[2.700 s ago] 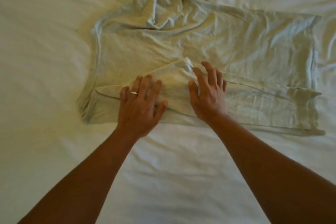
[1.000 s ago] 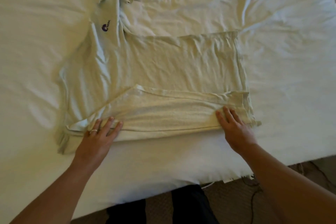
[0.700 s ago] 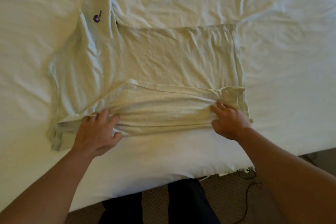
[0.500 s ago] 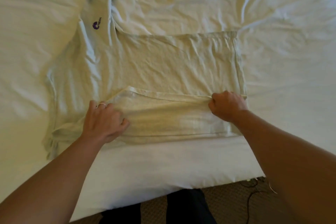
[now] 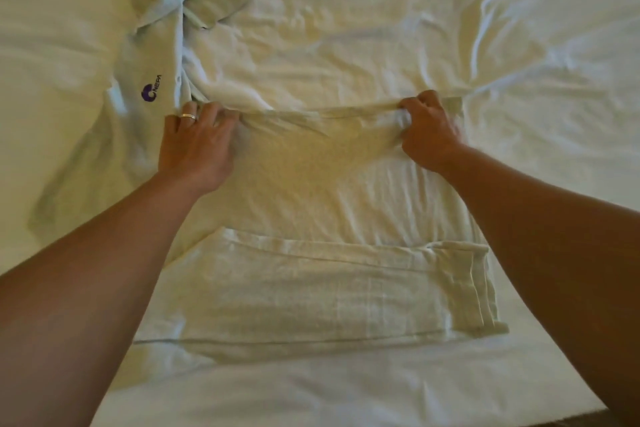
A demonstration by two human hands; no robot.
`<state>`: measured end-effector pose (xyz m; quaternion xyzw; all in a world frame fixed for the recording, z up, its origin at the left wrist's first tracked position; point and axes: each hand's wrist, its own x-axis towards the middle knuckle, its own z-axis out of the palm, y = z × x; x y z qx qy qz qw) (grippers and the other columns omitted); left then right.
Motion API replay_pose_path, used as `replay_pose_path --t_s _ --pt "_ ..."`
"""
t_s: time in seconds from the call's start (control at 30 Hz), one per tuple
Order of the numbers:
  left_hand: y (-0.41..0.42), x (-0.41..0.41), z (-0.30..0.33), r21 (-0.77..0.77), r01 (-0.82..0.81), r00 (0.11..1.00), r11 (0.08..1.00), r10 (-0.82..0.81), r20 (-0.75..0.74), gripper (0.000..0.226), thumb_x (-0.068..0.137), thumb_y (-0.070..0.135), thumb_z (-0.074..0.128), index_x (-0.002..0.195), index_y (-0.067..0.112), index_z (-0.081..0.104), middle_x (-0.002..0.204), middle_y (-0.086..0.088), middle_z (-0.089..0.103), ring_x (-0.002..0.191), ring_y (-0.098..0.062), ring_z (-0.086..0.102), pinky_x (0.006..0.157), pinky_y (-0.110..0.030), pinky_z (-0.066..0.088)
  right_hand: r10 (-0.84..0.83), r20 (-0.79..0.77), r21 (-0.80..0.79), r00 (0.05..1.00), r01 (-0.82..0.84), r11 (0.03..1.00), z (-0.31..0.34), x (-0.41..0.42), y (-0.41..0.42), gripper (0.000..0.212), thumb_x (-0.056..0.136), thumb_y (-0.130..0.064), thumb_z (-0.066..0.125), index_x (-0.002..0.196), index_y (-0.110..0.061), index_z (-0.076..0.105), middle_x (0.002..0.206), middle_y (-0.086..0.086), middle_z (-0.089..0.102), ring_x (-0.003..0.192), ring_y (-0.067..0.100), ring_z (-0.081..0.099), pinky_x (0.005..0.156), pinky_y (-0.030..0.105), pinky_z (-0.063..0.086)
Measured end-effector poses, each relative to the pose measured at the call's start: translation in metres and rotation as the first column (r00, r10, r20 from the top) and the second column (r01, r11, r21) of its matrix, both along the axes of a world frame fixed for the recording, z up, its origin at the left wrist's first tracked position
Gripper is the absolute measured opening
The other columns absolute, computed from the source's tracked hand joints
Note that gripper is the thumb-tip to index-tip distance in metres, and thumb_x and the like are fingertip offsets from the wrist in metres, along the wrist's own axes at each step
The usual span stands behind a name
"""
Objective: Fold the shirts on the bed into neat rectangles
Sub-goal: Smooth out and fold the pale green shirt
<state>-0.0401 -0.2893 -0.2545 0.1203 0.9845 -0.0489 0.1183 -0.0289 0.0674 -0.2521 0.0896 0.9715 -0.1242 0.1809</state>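
Note:
A pale green polo shirt (image 5: 311, 191) lies flat on the white bed, collar to the upper left, a purple logo (image 5: 151, 93) on its chest. Its near long side is folded inward as a flat band (image 5: 329, 291). My left hand (image 5: 195, 146), wearing a ring, pinches the shirt's far edge near the placket. My right hand (image 5: 427, 130) grips the same far edge by the hem, fingers curled round the cloth. The edge is pulled taut between both hands.
A wrinkled white bed sheet (image 5: 519, 45) surrounds the shirt on all sides. The bed's near edge (image 5: 519, 421) runs along the bottom right, with dark floor just showing below it.
Both hands left the folded near band and reached across to the shirt's far edge, which they now grip. The view shifted forward, so the floor has almost dropped out of sight.

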Motion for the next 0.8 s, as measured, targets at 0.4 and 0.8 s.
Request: replay_pose_path --t_s 0.4,0.8 --pt "-0.018 0.020 0.022 -0.013 -0.058 0.987 0.998 0.055 -0.152 0.022 0.083 0.008 0.064 0.103 0.005 0.057 0.104 -0.025 0.052 0.094 -0.048 0.054 0.070 -0.049 0.038 -0.079 -0.154 0.065 0.985 0.090 0.994 0.025 0.028 0.005 0.017 0.092 -0.007 0.049 0.105 -0.009 0.060 0.116 0.011 0.047 0.094 0.035 0.055 0.074 0.037 0.041" --pt "-0.031 0.180 0.036 0.133 0.045 0.979 0.990 -0.017 -0.203 0.005 0.081 0.015 0.056 0.076 0.014 0.057 0.076 -0.011 0.056 0.069 -0.037 0.054 0.056 -0.045 0.041 -0.194 -0.059 0.082 0.979 0.198 0.977 0.040 0.194 0.006 0.019 0.086 -0.001 0.052 0.098 -0.013 0.057 0.111 0.009 0.052 0.103 0.035 0.052 0.069 0.036 0.041"
